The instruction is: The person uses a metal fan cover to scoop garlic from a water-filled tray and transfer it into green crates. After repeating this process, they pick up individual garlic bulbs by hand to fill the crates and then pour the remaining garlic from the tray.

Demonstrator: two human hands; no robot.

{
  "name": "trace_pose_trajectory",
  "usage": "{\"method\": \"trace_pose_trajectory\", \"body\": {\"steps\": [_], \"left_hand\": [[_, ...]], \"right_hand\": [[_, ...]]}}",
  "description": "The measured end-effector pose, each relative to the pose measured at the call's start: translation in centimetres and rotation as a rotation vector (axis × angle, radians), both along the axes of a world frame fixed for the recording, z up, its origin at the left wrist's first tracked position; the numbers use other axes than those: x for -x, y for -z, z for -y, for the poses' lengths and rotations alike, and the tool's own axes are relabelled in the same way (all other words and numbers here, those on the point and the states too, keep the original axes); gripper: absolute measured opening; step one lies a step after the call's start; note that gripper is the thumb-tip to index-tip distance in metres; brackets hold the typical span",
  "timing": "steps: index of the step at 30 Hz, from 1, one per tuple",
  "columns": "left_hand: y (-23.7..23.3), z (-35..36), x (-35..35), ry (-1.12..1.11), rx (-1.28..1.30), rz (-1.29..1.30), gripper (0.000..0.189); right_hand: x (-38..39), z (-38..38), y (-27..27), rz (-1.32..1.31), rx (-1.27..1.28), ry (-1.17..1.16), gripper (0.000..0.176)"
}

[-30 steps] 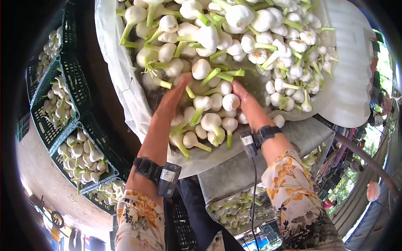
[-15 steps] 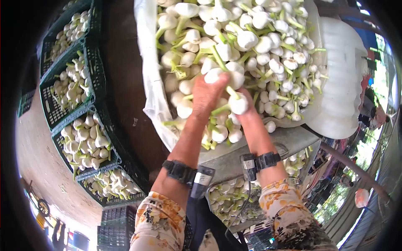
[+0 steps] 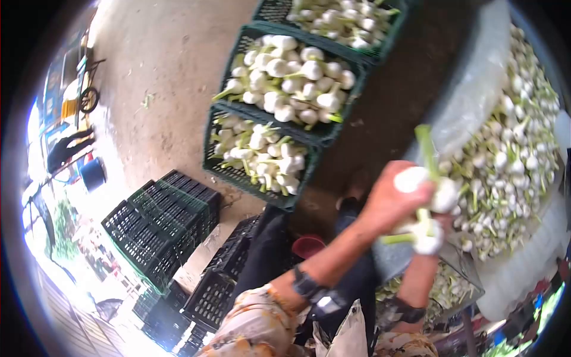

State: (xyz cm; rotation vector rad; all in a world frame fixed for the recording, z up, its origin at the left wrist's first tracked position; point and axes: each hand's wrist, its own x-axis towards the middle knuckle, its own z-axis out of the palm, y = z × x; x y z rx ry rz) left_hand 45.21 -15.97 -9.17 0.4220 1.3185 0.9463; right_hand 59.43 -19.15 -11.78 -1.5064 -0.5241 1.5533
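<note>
Several white garlic bulbs [image 3: 427,237] with green stems are bunched between my two hands. My left hand [image 3: 392,199] is wrapped round bulbs from the left, with its thumb over one of them. My right hand [image 3: 437,238] is closed on the bunch from below and right, mostly hidden behind the bulbs. The held bulbs are slightly blurred. To their right lies a large heap of garlic [image 3: 505,160] on a table lined with a plastic sheet [image 3: 476,101].
Green crates [image 3: 205,140] filled with garlic stand in a row on the floor at the upper middle. Stacked dark crates [image 3: 157,232] are at the lower left. A red bowl [image 3: 307,245] sits near my legs. A wheeled cart [image 3: 88,99] stands far left.
The view has swung left toward the crates, so the heap now appears at the right. Both hands have lifted off the heap with the bulbs and are nearer the table's left edge.
</note>
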Motion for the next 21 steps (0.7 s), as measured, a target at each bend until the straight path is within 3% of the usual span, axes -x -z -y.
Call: {"method": "trace_pose_trajectory", "body": {"steps": [1,3,4,5,7,8,9,11,13,14,15,17,19,20,21], "left_hand": [[0.2,1.4,4.6,-0.058,0.075,-0.004,0.046],[3.6,4.6,14.4,-0.132,0.116,-0.045,0.043],[5.0,6.1,18.7,-0.273,0.115,0.018,0.041],[7.0,7.0,23.5,-0.291,-0.004,-0.064,0.039],[10.7,8.4,32.1,-0.330,0.099,-0.228,0.039],[13.7,9.2,35.4,-0.390,0.019,-0.261,0.039],[13.4,9.1,37.8,-0.222,-0.007,-0.578,0.044],[17.6,13.1,40.9,-0.035,-0.049,-0.913,0.052],[22.6,17.0,42.9,0.163,-0.114,-1.236,0.061],[23.6,19.0,43.8,0.336,-0.060,-1.129,0.062],[23.7,20.1,43.8,0.497,0.098,-0.986,0.061],[24.3,23.0,42.3,0.388,0.070,-1.080,0.051],[22.7,22.5,41.3,0.484,0.429,-1.163,0.048],[19.9,20.1,39.4,0.477,0.541,-0.989,0.045],[21.8,20.3,39.0,0.590,0.435,-1.285,0.038]], "right_hand": [[4.8,0.7,1.2,0.170,-0.091,-0.174,0.030],[16.2,1.7,5.7,-0.293,0.049,0.065,0.013],[21.0,1.6,6.0,-0.031,-0.089,-0.228,0.014],[25.2,1.5,8.9,-0.032,-0.151,-0.388,0.019],[33.9,2.4,15.7,-0.036,-0.351,-0.400,0.024],[36.2,1.9,16.8,0.033,-0.479,-0.516,0.028],[37.9,1.8,17.9,0.098,-0.603,-0.635,0.032],[38.9,3.5,22.0,0.245,-0.576,-0.784,0.039],[35.6,5.0,18.3,-0.059,-0.186,-0.716,0.041],[32.8,6.1,17.4,-0.273,0.004,-0.638,0.038],[29.1,6.6,15.6,-0.175,0.136,-0.726,0.035],[21.6,6.7,10.4,0.019,0.084,-0.784,0.031],[13.4,5.7,5.3,0.085,0.124,-0.657,0.030],[8.8,5.1,2.8,0.161,0.178,-0.561,0.030],[4.0,4.0,0.6,0.231,0.218,-0.463,0.030]]}}
